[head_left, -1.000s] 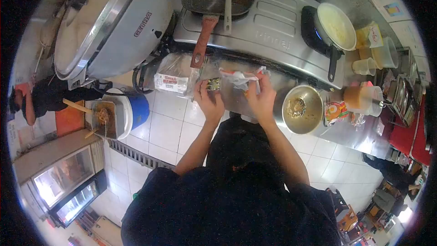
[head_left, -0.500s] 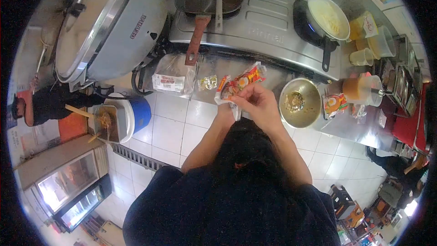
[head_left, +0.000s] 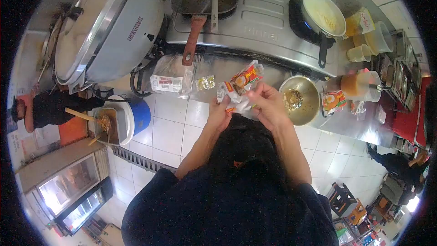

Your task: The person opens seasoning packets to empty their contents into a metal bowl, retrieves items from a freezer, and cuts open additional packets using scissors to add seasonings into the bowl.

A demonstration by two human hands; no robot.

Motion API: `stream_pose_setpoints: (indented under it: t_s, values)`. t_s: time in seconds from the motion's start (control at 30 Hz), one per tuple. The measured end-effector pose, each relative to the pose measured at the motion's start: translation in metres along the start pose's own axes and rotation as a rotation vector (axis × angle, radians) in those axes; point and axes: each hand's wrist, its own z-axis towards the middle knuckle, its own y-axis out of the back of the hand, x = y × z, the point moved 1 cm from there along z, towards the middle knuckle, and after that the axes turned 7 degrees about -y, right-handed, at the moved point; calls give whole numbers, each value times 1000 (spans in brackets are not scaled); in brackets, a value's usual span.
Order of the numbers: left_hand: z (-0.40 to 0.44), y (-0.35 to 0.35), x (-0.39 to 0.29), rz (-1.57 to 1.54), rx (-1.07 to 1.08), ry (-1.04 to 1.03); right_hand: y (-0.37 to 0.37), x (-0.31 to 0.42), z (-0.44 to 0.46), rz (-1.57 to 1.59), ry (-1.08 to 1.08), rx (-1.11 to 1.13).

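My left hand (head_left: 220, 115) is closed on the white inner side of an opened, crumpled instant noodle wrapper (head_left: 248, 78), red and yellow outside with a picture of food. My right hand (head_left: 269, 104) pinches the wrapper's near right part, thumb and fingers together. What lies inside the wrapper cannot be made out. Just right of my right hand is a steel bowl (head_left: 312, 107) with dark liquid and bits at its bottom. Small foil sachets (head_left: 205, 82) lie on the steel counter left of the wrapper, beside a clear plastic bag (head_left: 170, 78) with a white label.
On the stove (head_left: 264, 32) sit a white pan (head_left: 314, 4) with pale contents over a blue flame and a dark square pan (head_left: 186, 0) with a slotted spatula (head_left: 215, 4) across it. Another noodle packet (head_left: 333, 101) and a plastic jug (head_left: 354, 86) stand right. A co-worker (head_left: 400, 164) is far right.
My hands have moved apart, and the wrapper is spread wider, with more of its white inside showing. My left hand, mostly hidden before, now shows at the wrapper's left side.
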Motion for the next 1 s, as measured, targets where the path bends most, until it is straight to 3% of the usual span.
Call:
stream_pose_setpoints:
  t_s: [0.03, 0.17, 0.23, 0.27, 0.33, 0.53, 0.67, 0.77, 0.83, 0.87, 0.93, 1.0]
  values:
    - [-5, -3, -5, 0, -5, 0, -4, 0, -1, 172, -71, 96]
    - [2, 6, -3, -106, 74, 67, -25, 5, -5, 113, 12, 22]
    - [5, 6, -5, -177, 152, 48, -25, 10, -9, -289, 338, 19]
    - [3, -1, -12, -191, 111, 43, -25, 13, -11, -293, 337, 21]
    - [3, -3, -14, -207, 73, 40, -28, 23, -18, -921, 515, -87]
    - [15, 6, -15, -173, 109, 0, -42, 35, -28, -1495, 607, -458]
    - [20, 4, -17, -209, 109, -57, -35, 30, -22, -1507, 652, -467]
    - [21, 0, -16, -232, 112, -26, -23, 15, -8, -1543, 618, -629]
    - [27, 6, -9, -245, 101, 25, -1, 2, 14, -1000, 406, -435]
    - [32, 14, -3, 36, 117, 71, -1, 1, 12, -1003, 411, -441]
    - [39, 16, 11, 409, 168, -130, -9, -5, 6, -1243, 516, -306]
    - [28, -9, -7, 373, 42, -96, -20, -6, 1, -1180, 569, -193]
